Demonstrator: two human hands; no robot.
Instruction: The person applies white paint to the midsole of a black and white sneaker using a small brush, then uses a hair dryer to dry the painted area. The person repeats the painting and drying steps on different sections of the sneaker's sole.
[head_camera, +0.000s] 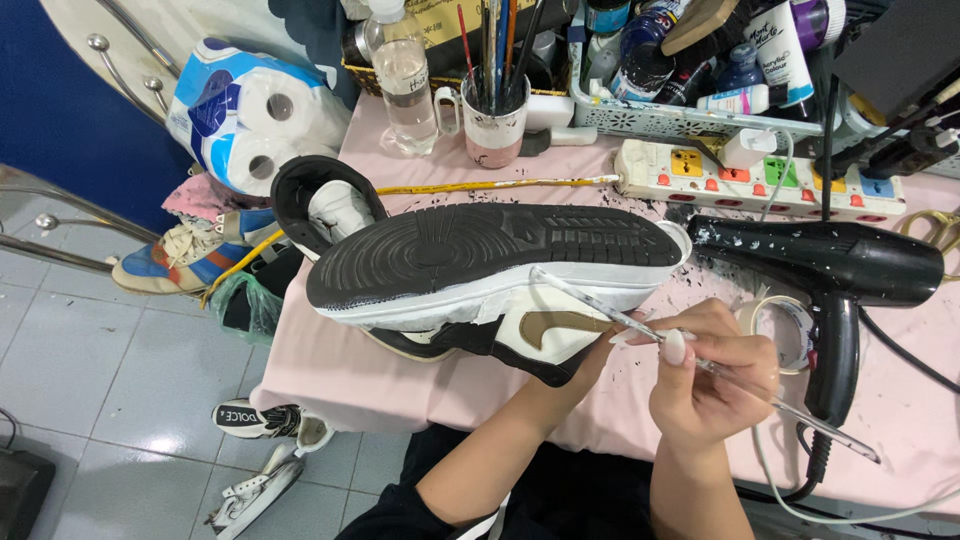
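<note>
Right hand (712, 372) low in the frame's centre-right, fingers pinched together on a thin paintbrush (700, 362), its tip up against the white midsole of the sneaker (480, 275). Left hand (590, 350) reaches under that shoe, mostly hidden, so I cannot tell its grip. Sneaker lies sole-up at centre on the pink table (350, 375). Just right, a black hair dryer (830, 270); beyond, a power strip (760, 178) and a mug of brushes (495, 115) at the top.
</note>
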